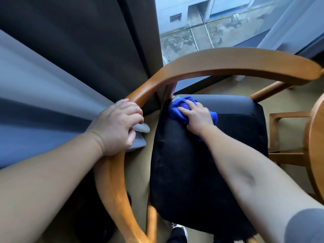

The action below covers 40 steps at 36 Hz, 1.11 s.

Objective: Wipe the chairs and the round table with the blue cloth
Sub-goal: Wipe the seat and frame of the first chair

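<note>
So the blue cloth (177, 112) is sitting on the seat (201, 163) of the chair (228, 62), up in the far corner right next to the back post where the curved wooden rail comes down. It's scrunched into a lump, bright blue and kind of fluffy. One bit pokes out past the fingertips and another tail sticks out near the wrist.

The right hand (198, 116) is on top of it, palm down. The fingers are laid out fairly straight and a little apart, pressing the cloth into the cushion rather than grabbing it. The seat itself is dark, nearly black, with a greyer strip along the far edge where the light catches it.

The left hand (115, 125) is on the chair's rail over on the left side, with its fingers curled over the top of the wood in a proper grip.

Off to the right you can just see the edge of the round table (315, 146), same orangey wood as the chair, sitting close beside the seat. There's a grey curtain (43, 85) hanging just behind the left arm and a window (210, 23) straight ahead. The floor (138, 163) is beige, and a dark shoe (177, 232) peeks out below the seat. A grey sleeve (305, 225) shows on the right arm.
</note>
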### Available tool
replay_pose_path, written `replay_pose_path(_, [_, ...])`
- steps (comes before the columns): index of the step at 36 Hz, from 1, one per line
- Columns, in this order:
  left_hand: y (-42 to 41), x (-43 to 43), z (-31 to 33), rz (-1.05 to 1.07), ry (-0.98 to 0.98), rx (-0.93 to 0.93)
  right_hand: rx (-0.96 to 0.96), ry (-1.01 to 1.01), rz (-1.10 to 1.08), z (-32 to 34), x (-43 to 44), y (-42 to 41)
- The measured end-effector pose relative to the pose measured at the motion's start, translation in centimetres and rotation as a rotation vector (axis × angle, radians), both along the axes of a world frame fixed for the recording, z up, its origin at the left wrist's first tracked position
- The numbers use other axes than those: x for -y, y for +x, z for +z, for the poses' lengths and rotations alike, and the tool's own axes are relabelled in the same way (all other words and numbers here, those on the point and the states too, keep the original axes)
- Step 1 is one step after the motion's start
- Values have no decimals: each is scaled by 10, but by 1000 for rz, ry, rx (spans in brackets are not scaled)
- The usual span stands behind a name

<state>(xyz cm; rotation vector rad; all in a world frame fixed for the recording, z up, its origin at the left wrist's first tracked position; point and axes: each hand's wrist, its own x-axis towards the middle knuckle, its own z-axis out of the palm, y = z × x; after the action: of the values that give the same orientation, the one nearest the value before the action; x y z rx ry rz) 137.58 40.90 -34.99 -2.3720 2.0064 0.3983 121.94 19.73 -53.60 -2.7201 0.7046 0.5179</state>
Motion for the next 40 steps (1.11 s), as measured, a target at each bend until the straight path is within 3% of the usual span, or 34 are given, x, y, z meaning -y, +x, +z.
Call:
replay_pose_path(12, [-2, 2, 1, 9, 19, 13, -120, -92, -559, 0, 87, -119])
replay_pose_path(17, [-1, 1, 0, 5, 8, 8, -96, -57, -710, 4, 88, -115])
replay_pose_path(24, [-1, 0, -1, 12, -4, -17, -48, -86, -684, 14, 51, -65])
replay_pose_path(29, [0, -1, -1, 21, 8, -41, 22, 14, -575, 21, 14, 21])
replay_pose_path(33, [1, -1, -3, 15, 1, -58, 57, 97, -611, 14, -4, 69])
replay_pose_path(40, [4, -1, -5, 10, -17, -71, -2, 76, -407, -4, 9, 62])
